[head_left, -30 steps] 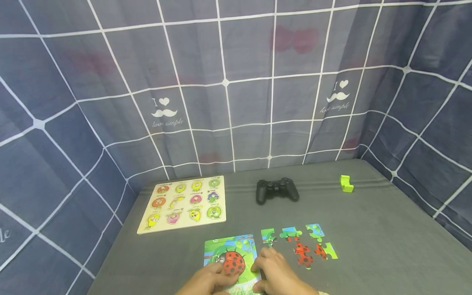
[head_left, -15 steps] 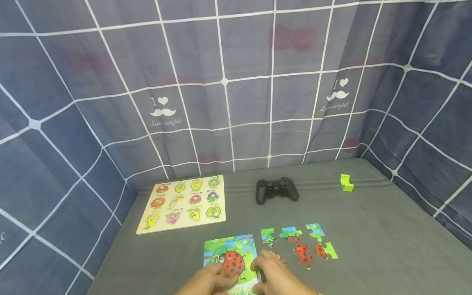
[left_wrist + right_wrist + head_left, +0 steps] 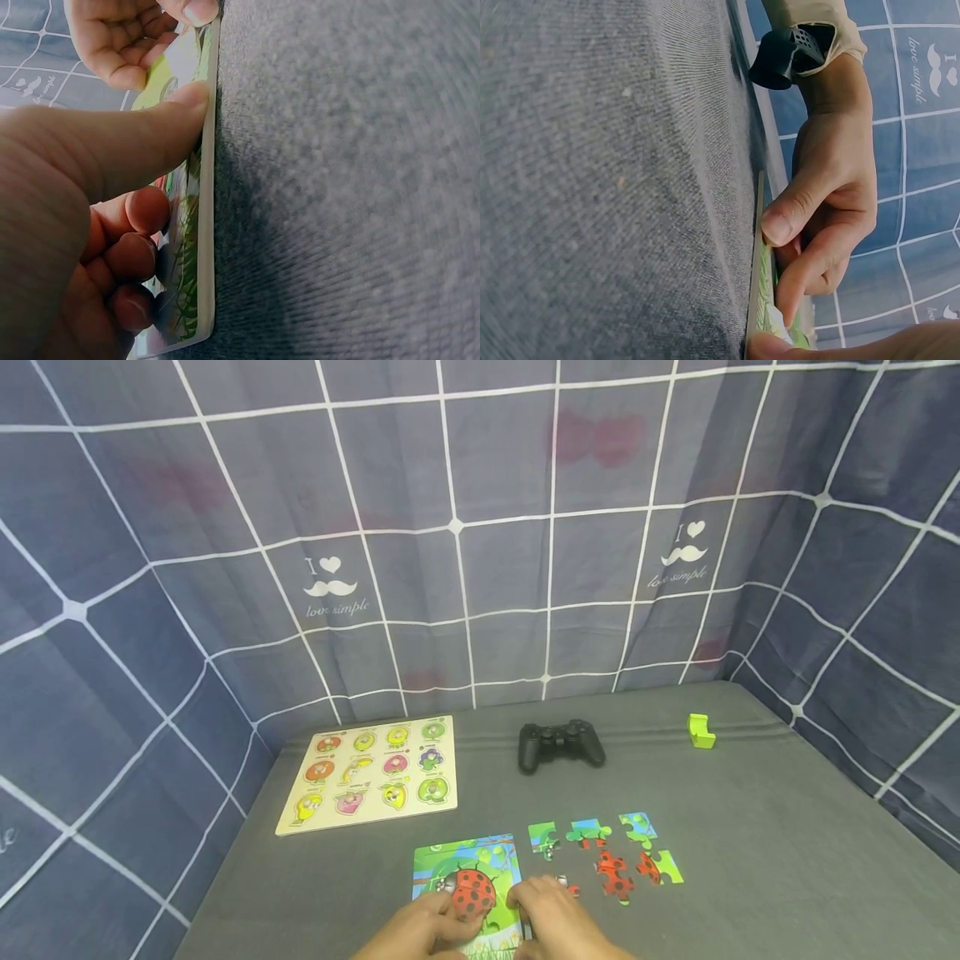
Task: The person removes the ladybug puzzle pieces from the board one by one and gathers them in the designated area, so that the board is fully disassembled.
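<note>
A jigsaw board (image 3: 471, 858) with a ladybug picture lies flat at the table's front. My left hand (image 3: 422, 928) holds it at the near edge, its thumb (image 3: 169, 124) along the rim and its other fingers bent onto the picture. At the board's near right corner, my right hand (image 3: 553, 920) pinches a pale corner jigsaw piece (image 3: 178, 61), which looks tilted up; the hand partly hides it. In the right wrist view, the right thumb (image 3: 769, 346) is at the board's edge. Several loose jigsaw pieces (image 3: 615, 877) lie right of the board.
A wooden fruit peg puzzle (image 3: 367, 777) sits back left. A black game controller (image 3: 561, 745) lies behind the loose pieces. Farther right is a small lime-green block (image 3: 701, 732). A checked curtain (image 3: 502, 568) surrounds the grey table (image 3: 750, 827).
The right hand has shifted slightly down, and a loose red and white piece beside it now shows. The left hand and board have hardly moved.
</note>
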Available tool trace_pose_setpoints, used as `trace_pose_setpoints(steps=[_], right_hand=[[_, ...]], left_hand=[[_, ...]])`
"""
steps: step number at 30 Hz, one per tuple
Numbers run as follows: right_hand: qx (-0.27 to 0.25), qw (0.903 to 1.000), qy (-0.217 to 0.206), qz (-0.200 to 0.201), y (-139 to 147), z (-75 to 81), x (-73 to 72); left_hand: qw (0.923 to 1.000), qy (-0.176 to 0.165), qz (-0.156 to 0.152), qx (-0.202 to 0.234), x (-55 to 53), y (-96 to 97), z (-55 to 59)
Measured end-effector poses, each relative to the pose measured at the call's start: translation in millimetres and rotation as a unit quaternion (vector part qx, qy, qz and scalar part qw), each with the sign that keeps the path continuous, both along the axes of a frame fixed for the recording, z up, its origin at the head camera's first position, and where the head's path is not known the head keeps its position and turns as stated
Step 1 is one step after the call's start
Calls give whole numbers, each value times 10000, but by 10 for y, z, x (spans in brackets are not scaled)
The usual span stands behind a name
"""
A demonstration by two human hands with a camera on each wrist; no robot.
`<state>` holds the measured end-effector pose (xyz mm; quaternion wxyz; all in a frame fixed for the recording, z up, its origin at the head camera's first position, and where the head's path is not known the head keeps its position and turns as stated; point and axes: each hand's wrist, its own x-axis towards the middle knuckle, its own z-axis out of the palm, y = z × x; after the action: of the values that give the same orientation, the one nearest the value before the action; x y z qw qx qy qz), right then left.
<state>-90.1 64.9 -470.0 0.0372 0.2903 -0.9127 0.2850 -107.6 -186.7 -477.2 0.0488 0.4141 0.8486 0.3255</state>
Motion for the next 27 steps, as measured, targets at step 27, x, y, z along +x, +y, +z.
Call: trace_pose_setpoints(steps=[27], right_hand=[[-1476,9650,-1949,-948,1720,-71,323]], left_hand=[[9995,44,-7,-298,-22,-22,23]])
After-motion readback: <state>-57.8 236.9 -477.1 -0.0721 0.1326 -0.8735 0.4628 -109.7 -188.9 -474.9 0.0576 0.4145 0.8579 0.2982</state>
